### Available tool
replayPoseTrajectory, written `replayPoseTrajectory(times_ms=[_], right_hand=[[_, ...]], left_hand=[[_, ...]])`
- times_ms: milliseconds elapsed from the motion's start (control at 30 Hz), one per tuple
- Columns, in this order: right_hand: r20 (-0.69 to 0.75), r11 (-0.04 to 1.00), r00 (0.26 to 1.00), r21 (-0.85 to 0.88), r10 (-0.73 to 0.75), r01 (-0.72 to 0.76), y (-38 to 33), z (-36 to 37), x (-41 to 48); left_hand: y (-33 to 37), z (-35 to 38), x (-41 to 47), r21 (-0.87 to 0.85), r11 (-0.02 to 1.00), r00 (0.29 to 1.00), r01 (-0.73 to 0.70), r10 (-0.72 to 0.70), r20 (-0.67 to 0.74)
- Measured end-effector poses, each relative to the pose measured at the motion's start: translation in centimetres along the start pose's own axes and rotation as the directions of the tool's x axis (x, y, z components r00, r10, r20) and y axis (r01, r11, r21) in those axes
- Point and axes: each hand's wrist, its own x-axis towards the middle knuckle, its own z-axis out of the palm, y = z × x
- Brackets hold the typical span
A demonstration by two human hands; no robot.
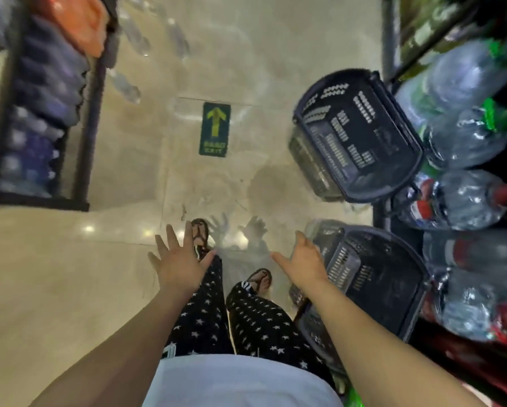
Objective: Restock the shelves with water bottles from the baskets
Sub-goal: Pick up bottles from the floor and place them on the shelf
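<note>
Two dark plastic baskets stand on the floor at the right: the far basket (361,136) and the near basket (375,277), both showing bare bottoms with no bottles visible inside. Large clear water bottles (463,118) with green and red labels fill the shelf (393,71) on the right. My left hand (179,259) hangs over the floor with fingers spread, holding nothing. My right hand (302,259) is stretched out flat beside the near basket's left rim, also empty. The picture is blurred.
A second shelf (41,113) with blue-labelled bottles and an orange pack stands at the left. A green floor sticker (215,129) with a yellow arrow lies mid-aisle. My legs and sandalled feet (201,233) are below the hands on the beige tiled floor.
</note>
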Motion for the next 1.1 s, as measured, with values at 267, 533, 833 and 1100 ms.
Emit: replayPoseTrajectory(times_ms=[267,533,833,1100], right_hand=[[0.052,0.978,0.984,-0.111,-0.173,0.178,-8.4,-0.3,1.3],[0.108,0.959,0.970,-0.158,-0.218,0.233,-19.1,-0.4,5.8],[0.033,0.974,0.979,-0.098,-0.200,0.203,-30.7,-3.6,14.4],[-0.029,0.972,0.976,-0.102,-0.216,0.212,-36.2,-10.2,22.9]], left_hand=[[-6.2,-2.0,0.8,-0.156,0.967,0.978,0.203,-0.207,-0.010],[-12.2,-6.1,7.1,-0.259,0.921,0.956,0.290,-0.291,0.035],[-14.9,-14.7,18.5,-0.143,0.970,0.977,0.199,-0.207,-0.048],[-12.0,-20.5,27.7,-0.160,0.971,0.979,0.180,-0.192,-0.063]])
